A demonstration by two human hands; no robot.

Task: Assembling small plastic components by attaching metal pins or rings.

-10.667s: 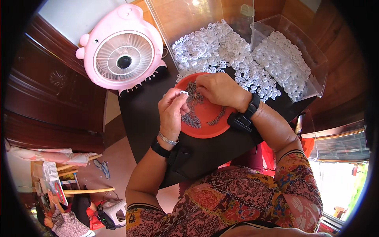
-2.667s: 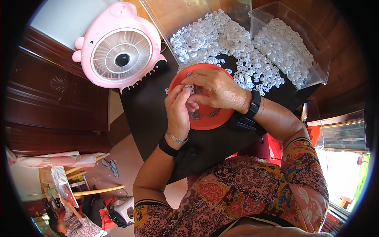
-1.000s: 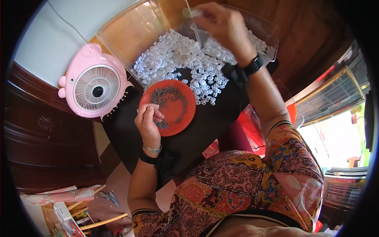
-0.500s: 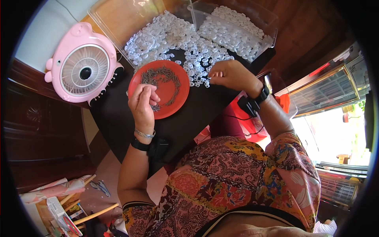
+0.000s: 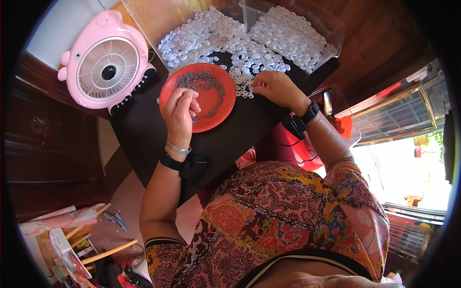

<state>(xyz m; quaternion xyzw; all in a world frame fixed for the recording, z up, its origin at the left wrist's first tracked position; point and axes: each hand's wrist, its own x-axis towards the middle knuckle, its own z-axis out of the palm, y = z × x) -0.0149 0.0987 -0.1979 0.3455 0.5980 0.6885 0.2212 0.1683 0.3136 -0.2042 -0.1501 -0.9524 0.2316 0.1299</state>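
My left hand (image 5: 179, 108) is held over the near left part of a round red plate (image 5: 205, 124), its fingers curled together. Whatever may be between those fingertips is hidden. Small grey screws (image 5: 220, 93), or similar thin metal pieces, lie in a ring on the plate. To the right, my right hand (image 5: 281, 90) is beside the near end of a spread of small white plastic pieces (image 5: 240, 77) with holes. Its fingers are bent inward and drawn together, and I cannot see what they hold.
A pink animal-shaped fan (image 5: 108, 65) stands left of the dark table (image 5: 144, 139). At the back, a large heap of white pieces (image 5: 206, 33) lies beside a clear plastic bin (image 5: 293, 38) full of them. A red bag (image 5: 309, 156) hangs below the right forearm.
The whole view has shifted slightly, with the table higher in the picture. My left fingers are curled a little more over the plate. My right hand is slightly closer to the white pieces.
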